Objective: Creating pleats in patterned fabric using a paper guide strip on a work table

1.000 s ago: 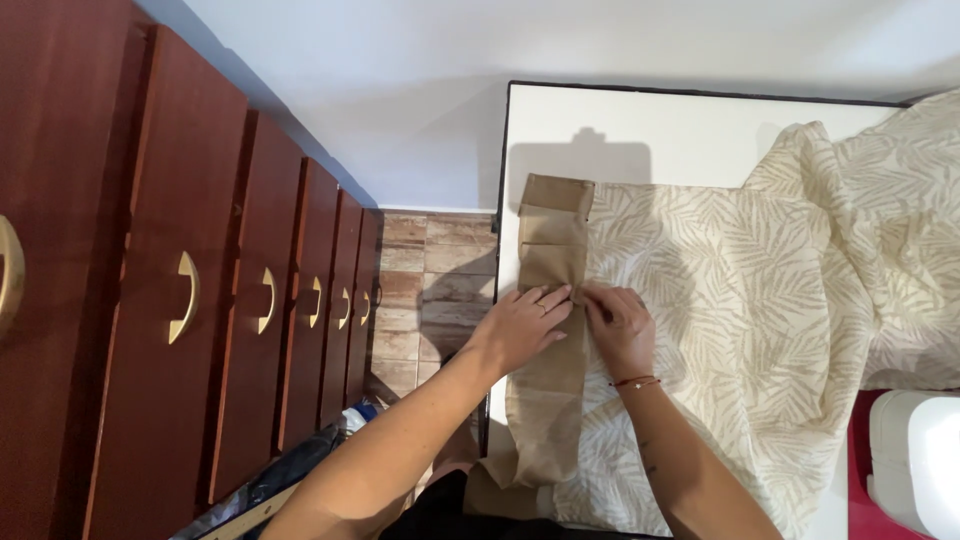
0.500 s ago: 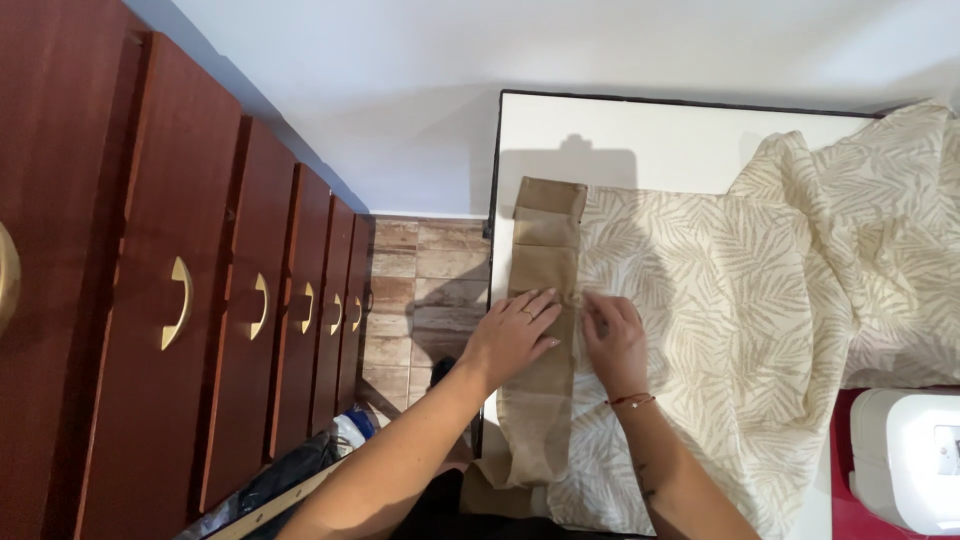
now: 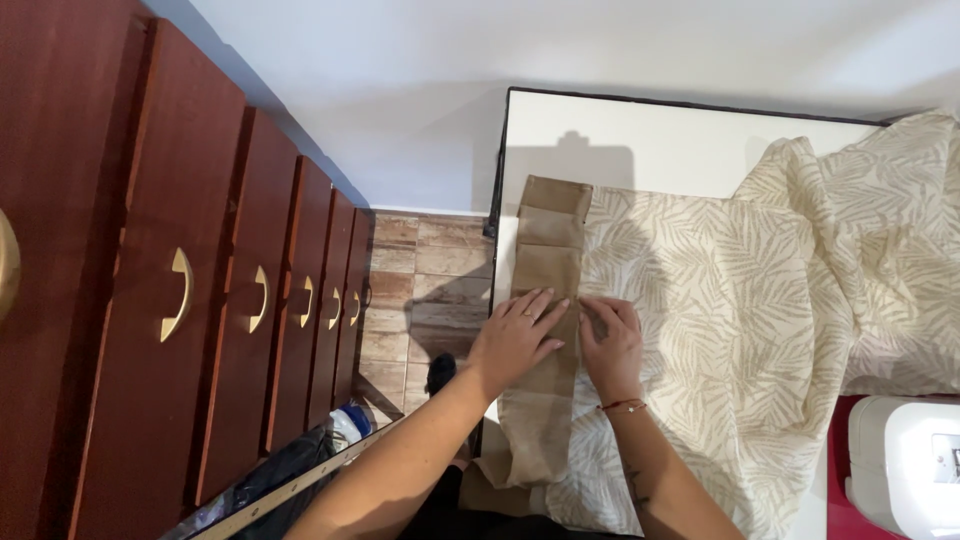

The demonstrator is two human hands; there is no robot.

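- Head view: tan folded band (image 3: pixel 548 250) runs near-to-far along left edge of leaf-print cloth (image 3: pixel 720 300) on white tabletop (image 3: pixel 650 140).
- Left hand (image 3: pixel 515 340) flat on band, fingers spread, gripping nothing.
- Right hand (image 3: pixel 612 345) just beside it, fingers bent, pressing the fold seam.
- Brown drawers (image 3: pixel 180 300) far left.

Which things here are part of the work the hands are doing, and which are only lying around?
In use:
- left hand, flat on the tan band
- right hand, pressing the leaf-print fabric beside the band
- white table under the fabric

Lying about:
- white machine, lower right corner
- wooden drawers on the left
- dark bag on the floor
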